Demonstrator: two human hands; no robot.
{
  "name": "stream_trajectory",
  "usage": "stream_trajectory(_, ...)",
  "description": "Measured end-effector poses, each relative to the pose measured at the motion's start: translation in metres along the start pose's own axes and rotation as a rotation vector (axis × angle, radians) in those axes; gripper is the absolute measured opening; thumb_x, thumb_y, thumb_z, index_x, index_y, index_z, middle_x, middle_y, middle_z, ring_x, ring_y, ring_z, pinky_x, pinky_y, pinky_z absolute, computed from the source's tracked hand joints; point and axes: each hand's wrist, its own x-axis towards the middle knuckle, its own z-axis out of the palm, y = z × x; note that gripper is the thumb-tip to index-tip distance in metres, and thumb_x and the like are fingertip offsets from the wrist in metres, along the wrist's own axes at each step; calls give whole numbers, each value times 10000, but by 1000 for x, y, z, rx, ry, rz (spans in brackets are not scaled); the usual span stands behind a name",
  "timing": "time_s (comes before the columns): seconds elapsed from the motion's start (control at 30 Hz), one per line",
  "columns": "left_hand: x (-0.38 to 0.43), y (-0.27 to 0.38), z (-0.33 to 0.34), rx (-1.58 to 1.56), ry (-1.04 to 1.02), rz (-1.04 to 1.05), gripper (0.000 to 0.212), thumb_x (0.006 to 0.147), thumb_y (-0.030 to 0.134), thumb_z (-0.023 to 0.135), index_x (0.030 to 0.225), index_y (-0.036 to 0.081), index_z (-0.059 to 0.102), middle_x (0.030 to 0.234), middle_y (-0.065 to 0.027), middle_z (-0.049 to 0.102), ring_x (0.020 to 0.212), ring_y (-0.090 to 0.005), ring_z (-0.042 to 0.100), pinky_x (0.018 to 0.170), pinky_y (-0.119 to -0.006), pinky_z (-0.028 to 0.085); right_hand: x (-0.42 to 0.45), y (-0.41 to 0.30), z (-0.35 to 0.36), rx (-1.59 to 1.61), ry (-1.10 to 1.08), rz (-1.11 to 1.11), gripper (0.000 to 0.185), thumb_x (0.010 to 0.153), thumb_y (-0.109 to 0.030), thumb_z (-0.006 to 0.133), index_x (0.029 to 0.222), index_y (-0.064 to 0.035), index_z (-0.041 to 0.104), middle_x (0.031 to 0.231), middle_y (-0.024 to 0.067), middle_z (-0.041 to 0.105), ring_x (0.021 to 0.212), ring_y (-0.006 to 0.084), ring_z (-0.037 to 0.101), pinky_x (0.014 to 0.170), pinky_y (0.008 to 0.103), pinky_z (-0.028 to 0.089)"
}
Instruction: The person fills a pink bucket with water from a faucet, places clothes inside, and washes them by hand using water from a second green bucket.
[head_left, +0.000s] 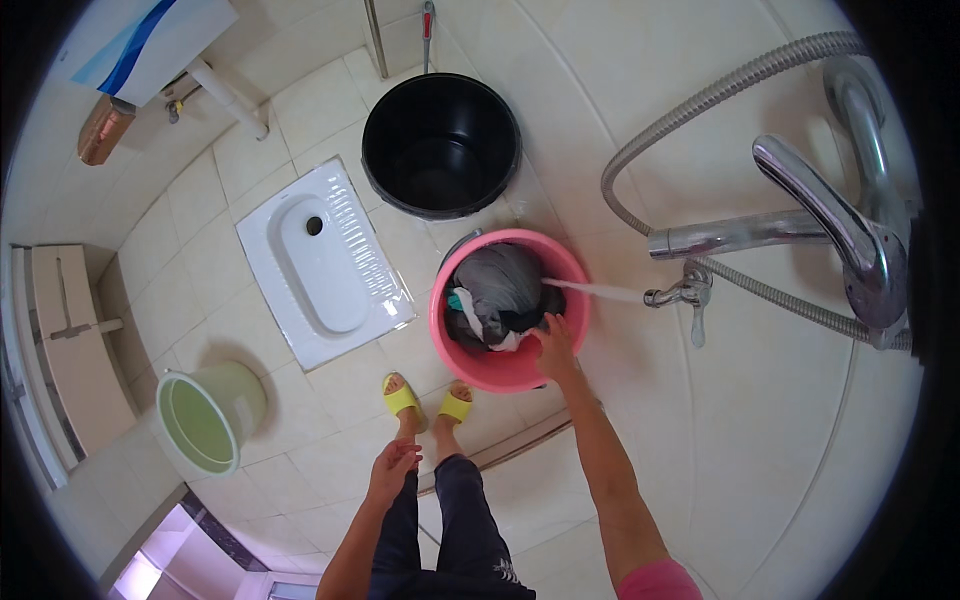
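Observation:
A pink bucket (487, 375) stands on the tiled floor in front of me, filled with a heap of wet-looking laundry (499, 281) in grey, black and white with a bit of teal. My right hand (556, 351) reaches over its near right rim, fingertips at the edge of the dark and white cloth; whether they grip it I cannot tell. From a small chrome wall tap (679, 294) a stream of water (600, 289) runs into the bucket. My left hand (395, 466) hangs before my legs, loosely curled and holding nothing.
Beyond the pink bucket stands a large black bucket (441, 142). A white squat toilet (322, 262) is set in the floor to its left. A pale green bucket (210, 420) is at left. A chrome mixer tap (825, 217) with a metal hose (720, 90) juts from the right wall.

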Motion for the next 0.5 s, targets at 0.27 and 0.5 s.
stream_trajectory(0.27,10,3,-15,39,33,32,255,753,64,437,1000,10,408,876,-74,503,767,-125,493,664,-224,402,61,73,9,1724,438,1097,113,648,33,412,705,-36,480,653,91,476,553,181,472,483,294,413)
stream_trajectory(0.5,25,-1,-17,33,55,23,262,757,66,433,1009,6,400,887,-76,499,771,-124,490,659,-225,400,94,93,35,2063,163,986,85,684,-55,434,599,-54,444,524,52,423,480,166,439,395,238,362)
